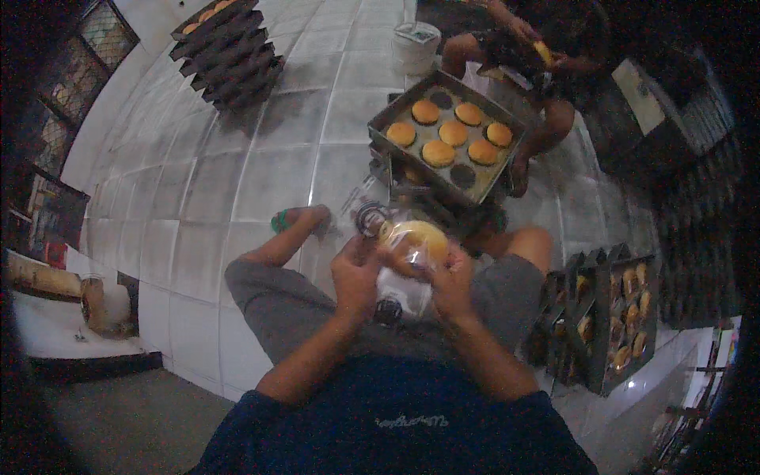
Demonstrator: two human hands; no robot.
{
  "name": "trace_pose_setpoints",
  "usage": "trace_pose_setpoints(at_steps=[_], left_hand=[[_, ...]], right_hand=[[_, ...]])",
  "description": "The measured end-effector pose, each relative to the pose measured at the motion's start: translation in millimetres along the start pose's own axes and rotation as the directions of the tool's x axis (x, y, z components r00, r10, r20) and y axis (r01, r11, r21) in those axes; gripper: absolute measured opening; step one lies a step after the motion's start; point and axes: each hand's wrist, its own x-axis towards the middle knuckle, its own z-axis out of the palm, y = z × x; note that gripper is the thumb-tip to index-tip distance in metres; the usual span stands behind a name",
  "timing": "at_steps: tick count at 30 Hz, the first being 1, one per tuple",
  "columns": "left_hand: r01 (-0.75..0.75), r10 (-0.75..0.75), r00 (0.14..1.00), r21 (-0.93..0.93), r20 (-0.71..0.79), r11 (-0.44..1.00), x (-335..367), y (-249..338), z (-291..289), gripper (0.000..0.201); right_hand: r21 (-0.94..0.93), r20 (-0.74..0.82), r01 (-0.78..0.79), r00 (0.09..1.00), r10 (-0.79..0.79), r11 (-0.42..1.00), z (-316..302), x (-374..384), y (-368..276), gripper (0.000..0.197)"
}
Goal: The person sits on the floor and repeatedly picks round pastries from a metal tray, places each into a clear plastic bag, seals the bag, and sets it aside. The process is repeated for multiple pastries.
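The left hand (355,273) and right hand (453,275) grip a clear bag (370,219) around a bun (420,239), long axis slanting, flat end pointing far left; blur obscures its edges.

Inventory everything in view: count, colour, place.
Bag: one, clear, in both hands
Bun: one, golden, in bag
Packaging: count unclear, whitish, lap
Tray: one, dark, ahead
Tray buns: seven, golden, in tray
Tray stack: one, dark, top left
Side trays: several, dark, right
Bucket: one, white, top centre
Cylinder: one, cream, far left
Co-worker: one, dark clothes, top right
Floor: one, grey, beneath
Left hand: one, bare, bag's left
Right hand: one, bare, bag's right
Legs: two, grey-clad, lower centre
Shirt: one, blue, bottom
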Motion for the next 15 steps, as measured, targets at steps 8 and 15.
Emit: trace_pose_setpoints(at_steps=[8, 15], left_hand=[[0.143, -0.094, 0.982, -0.313, 0.165, 0.939, -29, -41, -39, 0.065], [0.448, -0.326, 0.884, -0.409, 0.335, 0.795, -52, -9, -32, 0.061]], right_hand=[[-0.383, 0.436, 0.474, 0.85, -0.297, 0.793, 18, -40, -2, 0.053], [-0.555, 0.326, 0.543, 0.839, -0.435, 0.63, 7, -18, -37, 0.037]])
